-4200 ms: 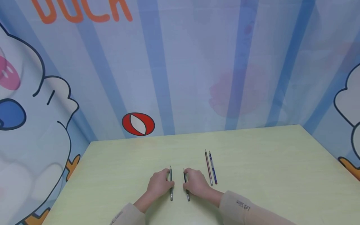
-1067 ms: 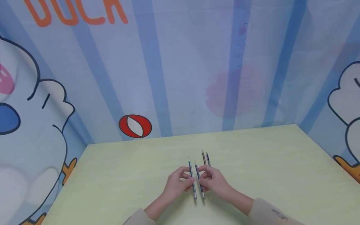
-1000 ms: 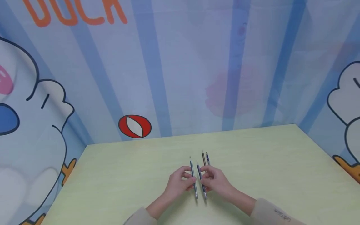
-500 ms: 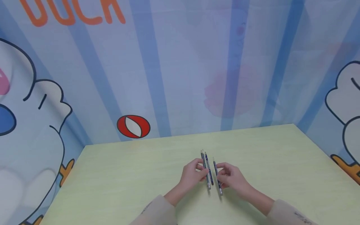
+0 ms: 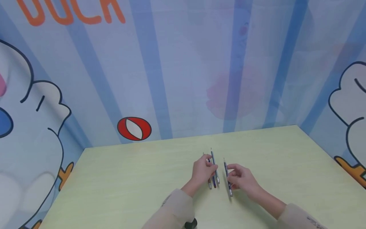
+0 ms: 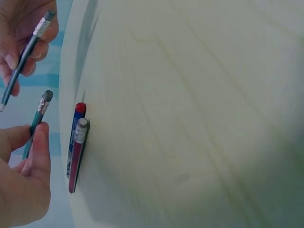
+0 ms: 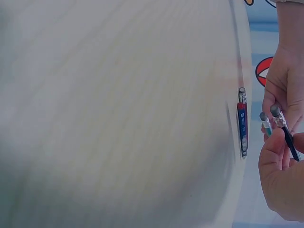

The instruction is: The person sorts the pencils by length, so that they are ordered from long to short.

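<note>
My left hand (image 5: 201,171) pinches a teal pencil (image 6: 36,119) between thumb and fingers, its grey eraser end toward me. To the right, my right hand (image 5: 243,180) pinches a dark pencil (image 6: 24,56) with a silver ferrule and grey eraser. A gap separates the two held pencils. Below the left hand, a dark red pencil (image 6: 76,164) with an eraser and a blue pencil (image 7: 243,124) with a red end lie side by side on the table. In the head view the left hand partly hides these two.
The pale yellow-green table (image 5: 128,181) stretches out on both sides of the hands. Behind it hangs a blue striped cartoon backdrop (image 5: 186,79). A small black object (image 5: 191,223) shows by the left sleeve at the bottom.
Both hands, low and close to the table earlier, have lifted their pencils and moved right. The left hand is now over the two lying pencils; the right hand has passed beyond them.
</note>
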Demonstrator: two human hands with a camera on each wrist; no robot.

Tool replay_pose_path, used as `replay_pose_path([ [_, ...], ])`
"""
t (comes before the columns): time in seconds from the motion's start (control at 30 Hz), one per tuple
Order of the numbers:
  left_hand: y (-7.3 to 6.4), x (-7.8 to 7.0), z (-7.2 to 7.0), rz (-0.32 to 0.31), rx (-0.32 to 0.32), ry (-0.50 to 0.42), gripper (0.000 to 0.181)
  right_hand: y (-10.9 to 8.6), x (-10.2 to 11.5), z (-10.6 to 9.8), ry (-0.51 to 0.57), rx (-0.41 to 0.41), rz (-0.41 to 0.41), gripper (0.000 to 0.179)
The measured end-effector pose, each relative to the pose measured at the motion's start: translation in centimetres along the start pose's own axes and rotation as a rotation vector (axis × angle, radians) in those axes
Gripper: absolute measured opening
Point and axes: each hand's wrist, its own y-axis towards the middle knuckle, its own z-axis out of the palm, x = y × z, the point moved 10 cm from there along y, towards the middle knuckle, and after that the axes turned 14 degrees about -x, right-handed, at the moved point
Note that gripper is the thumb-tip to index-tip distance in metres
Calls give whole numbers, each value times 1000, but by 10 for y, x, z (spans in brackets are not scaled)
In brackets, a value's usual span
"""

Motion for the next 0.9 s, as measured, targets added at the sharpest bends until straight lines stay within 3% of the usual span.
replay_pose_path([
  [0.5, 7, 0, 17, 40, -12, 139, 35, 4, -4, -7, 36, 10, 19, 44],
  [0.9, 4, -10, 25, 141, -3, 290, 29, 3, -5, -10, 40, 8, 17, 43],
])
